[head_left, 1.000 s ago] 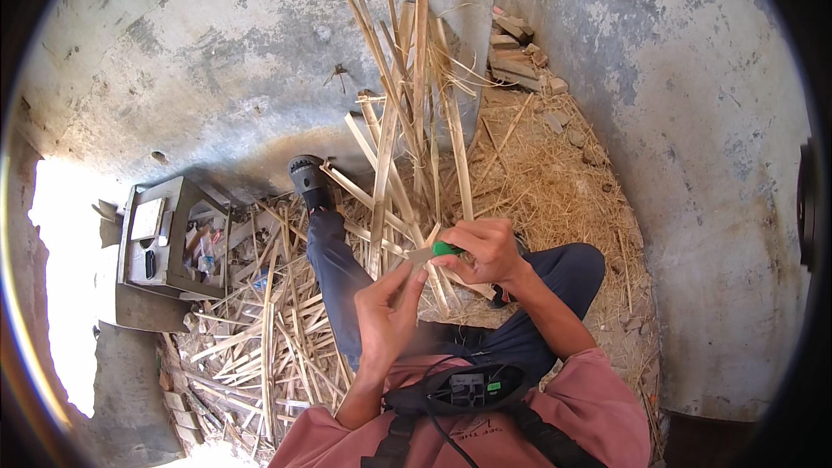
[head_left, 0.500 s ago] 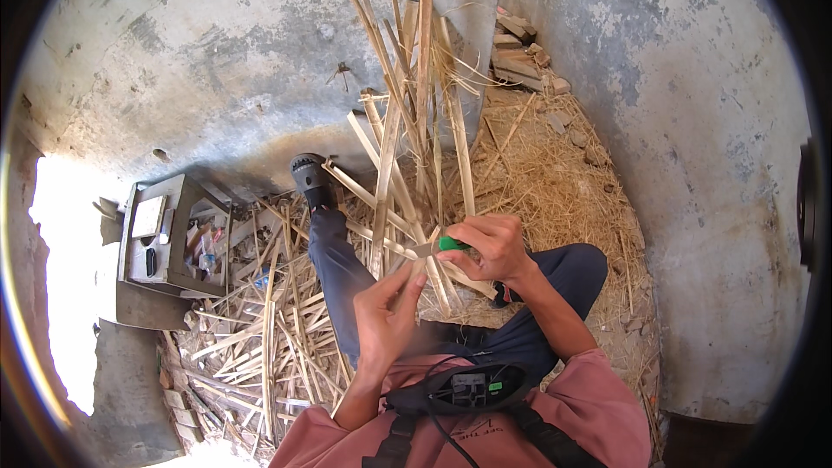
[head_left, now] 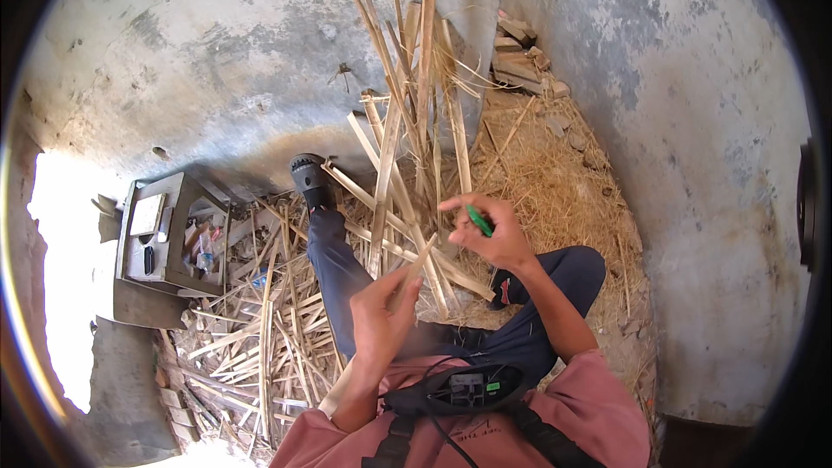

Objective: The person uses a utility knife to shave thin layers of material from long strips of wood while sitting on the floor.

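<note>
My left hand [head_left: 382,312] is closed on a narrow pale bamboo strip [head_left: 425,256], whose upper end sticks out past my fingertips. Up and to the right of it, my right hand [head_left: 491,237] grips a green-handled knife [head_left: 480,221], held apart from the strip, with its blade not clearly visible. Behind both hands, long split bamboo pieces [head_left: 386,165] lean in a loose bundle against the wall. My outstretched left leg [head_left: 329,260] and bent right leg [head_left: 579,282] lie on either side of the bundle.
Loose strips and scraps [head_left: 251,347] cover the floor at left, beside a grey box stand [head_left: 178,225] holding small items. Straw [head_left: 581,191] and stacked wood or brick pieces [head_left: 520,61] lie at back right. Weathered walls [head_left: 711,121] curve around me; a bright opening is at far left.
My right hand has lifted up and to the right with the knife, away from the strip, whose tip is now exposed. My left hand has shifted slightly down and left.
</note>
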Demonstrator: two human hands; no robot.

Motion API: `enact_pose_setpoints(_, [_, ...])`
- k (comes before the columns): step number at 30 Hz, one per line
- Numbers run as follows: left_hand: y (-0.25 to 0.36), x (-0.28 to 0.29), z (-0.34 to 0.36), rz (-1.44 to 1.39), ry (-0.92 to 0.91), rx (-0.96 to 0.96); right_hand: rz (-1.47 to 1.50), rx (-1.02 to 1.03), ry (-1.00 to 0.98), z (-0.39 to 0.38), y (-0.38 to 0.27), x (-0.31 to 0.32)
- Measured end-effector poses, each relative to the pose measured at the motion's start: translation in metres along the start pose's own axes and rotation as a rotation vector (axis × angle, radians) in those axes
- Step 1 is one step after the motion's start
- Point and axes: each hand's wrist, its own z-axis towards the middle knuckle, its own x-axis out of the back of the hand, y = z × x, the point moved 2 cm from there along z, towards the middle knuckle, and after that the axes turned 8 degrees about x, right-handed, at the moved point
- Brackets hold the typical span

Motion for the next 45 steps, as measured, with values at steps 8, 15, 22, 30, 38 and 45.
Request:
enact_pose_setpoints(8, [0.006, -0.009, 0.003, 0.063, 0.025, -0.127, 0.293, -0.137, -0.109, -0.003, 0.006, -0.016])
enact_pose_setpoints(15, [0.013, -0.008, 0.007, 0.116, 0.074, -0.120, 0.246, -0.027, 0.031, -0.003, 0.004, -0.021])
enact_pose_setpoints(22, [0.003, -0.007, 0.014, 0.058, 0.134, -0.207, -0.339, 0.296, -0.068, -0.009, -0.008, -0.024])
enact_pose_setpoints(30, [0.009, -0.004, 0.011, 0.013, 0.064, -0.083, -0.427, 0.444, -0.055, -0.013, -0.006, -0.037])
enact_pose_setpoints(38, [0.002, -0.006, 0.014, -0.072, -0.012, -0.036, -0.494, 0.466, -0.097, -0.013, -0.009, -0.033])
enact_pose_setpoints(45, [-0.003, -0.003, 0.018, -0.059, -0.093, 0.027, -0.548, 0.496, -0.041, -0.012, -0.007, -0.032])
